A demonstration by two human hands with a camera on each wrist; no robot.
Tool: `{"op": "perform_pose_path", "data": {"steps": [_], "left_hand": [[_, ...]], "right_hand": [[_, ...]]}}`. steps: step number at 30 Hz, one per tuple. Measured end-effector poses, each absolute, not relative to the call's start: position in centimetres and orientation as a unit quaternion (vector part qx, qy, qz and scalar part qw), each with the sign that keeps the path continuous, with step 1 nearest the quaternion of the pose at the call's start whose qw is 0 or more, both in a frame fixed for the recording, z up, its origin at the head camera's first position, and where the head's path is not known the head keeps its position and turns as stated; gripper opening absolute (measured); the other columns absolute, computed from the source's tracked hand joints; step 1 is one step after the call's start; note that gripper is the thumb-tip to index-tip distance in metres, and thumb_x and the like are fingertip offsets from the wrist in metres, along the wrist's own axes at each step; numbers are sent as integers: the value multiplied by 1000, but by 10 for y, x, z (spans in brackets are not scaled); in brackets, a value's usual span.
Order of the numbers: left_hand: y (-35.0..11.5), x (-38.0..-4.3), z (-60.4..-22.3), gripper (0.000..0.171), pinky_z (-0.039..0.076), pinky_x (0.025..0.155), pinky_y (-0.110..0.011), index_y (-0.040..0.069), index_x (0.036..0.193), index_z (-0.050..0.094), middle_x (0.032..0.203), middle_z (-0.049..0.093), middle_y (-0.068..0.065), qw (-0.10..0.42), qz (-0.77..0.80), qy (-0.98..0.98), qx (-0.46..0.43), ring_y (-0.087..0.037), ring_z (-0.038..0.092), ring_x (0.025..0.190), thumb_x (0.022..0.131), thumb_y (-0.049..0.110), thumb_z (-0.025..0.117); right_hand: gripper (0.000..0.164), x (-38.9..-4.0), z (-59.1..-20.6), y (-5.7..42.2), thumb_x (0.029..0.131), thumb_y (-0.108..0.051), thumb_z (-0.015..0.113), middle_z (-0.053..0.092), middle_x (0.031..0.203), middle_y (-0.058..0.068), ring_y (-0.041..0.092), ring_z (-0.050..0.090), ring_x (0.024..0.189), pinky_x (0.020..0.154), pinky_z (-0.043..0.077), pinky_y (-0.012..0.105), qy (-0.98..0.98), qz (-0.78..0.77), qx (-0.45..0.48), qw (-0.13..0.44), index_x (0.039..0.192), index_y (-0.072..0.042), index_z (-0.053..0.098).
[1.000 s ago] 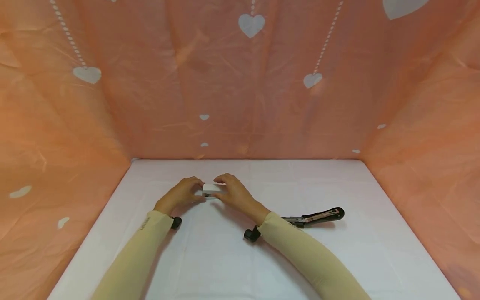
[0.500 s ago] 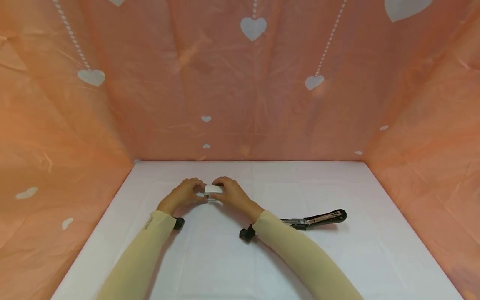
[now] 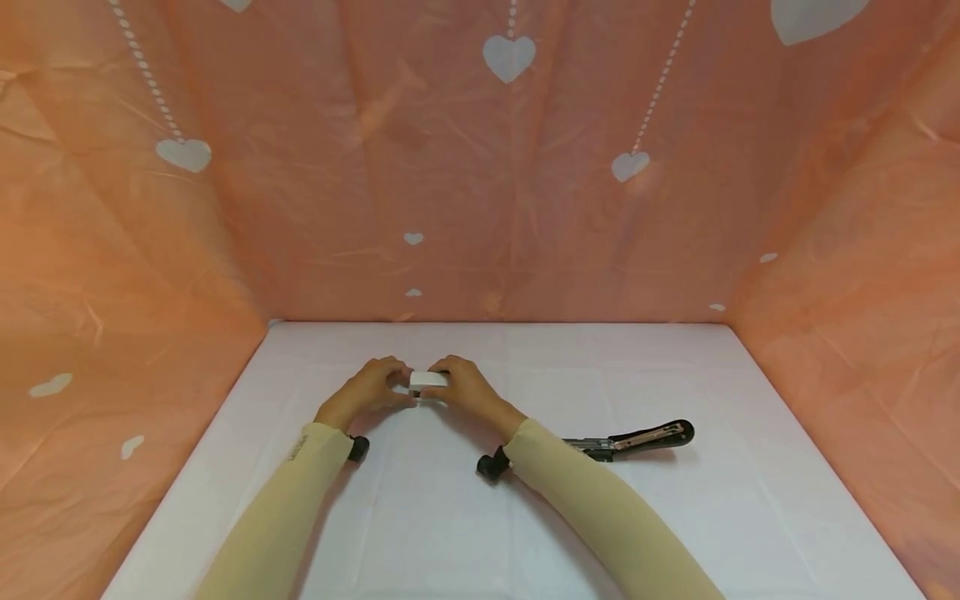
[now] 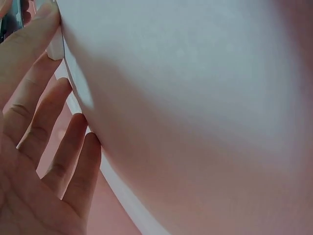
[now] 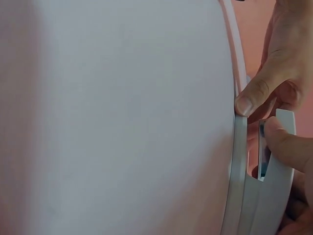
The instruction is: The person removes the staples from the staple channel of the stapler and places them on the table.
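Observation:
A white stapler point(image 3: 429, 380) lies at the middle left of the white table, between both hands. My left hand point(image 3: 369, 387) pinches the front end of its base with thumb and fingers; in the left wrist view the remaining fingers point(image 4: 73, 147) spread along the table. From the other side my right hand point(image 3: 474, 392) grips the upper part, its thumb point(image 5: 276, 129) over the side. Seen from the right wrist, the upper arm point(image 5: 279, 191) stands raised off the base point(image 5: 239, 142), with a metal strip between them. The right hand hides the stapler's rear.
A black stapler point(image 3: 651, 437) lies opened out on the right of the table point(image 3: 420, 517), partly behind the right sleeve point(image 3: 600, 500). Orange cloth point(image 3: 480, 192) with white hearts walls the back and both sides.
My right hand has shifted slightly left along the white stapler, its fingers drawing in on the upper part. The dark gap at its front looks smaller. The left hand keeps its hold.

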State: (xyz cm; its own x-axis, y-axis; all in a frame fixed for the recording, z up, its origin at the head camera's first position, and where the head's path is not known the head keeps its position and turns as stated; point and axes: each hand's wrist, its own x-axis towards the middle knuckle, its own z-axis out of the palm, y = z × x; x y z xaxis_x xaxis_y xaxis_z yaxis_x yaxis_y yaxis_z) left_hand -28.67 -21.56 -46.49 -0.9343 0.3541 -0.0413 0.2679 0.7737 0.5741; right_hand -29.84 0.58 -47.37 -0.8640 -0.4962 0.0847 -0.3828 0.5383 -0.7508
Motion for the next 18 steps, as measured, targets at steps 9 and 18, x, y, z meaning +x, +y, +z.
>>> {"op": "perform_pose_path", "data": {"steps": [9, 18], "left_hand": [[-209, -288, -459, 29, 52, 100, -54, 5, 106, 73, 118, 68, -13, 102, 310, 936, 130, -35, 61, 115, 86, 16, 93], [-206, -288, -456, 30, 50, 101, -56, 5, 104, 73, 115, 68, -12, 108, 295, 941, 123, -34, 61, 111, 85, 16, 93]], "right_hand": [[35, -302, -476, 6, 93, -22, 88, 74, 115, 12, 23, 66, 101, 88, 55, 31, 867, -430, -243, 66, 119, -1, 77], [36, -301, -474, 7, 92, -21, 88, 75, 117, 14, 28, 68, 105, 89, 56, 33, 867, -434, -234, 68, 119, 0, 78]]}}
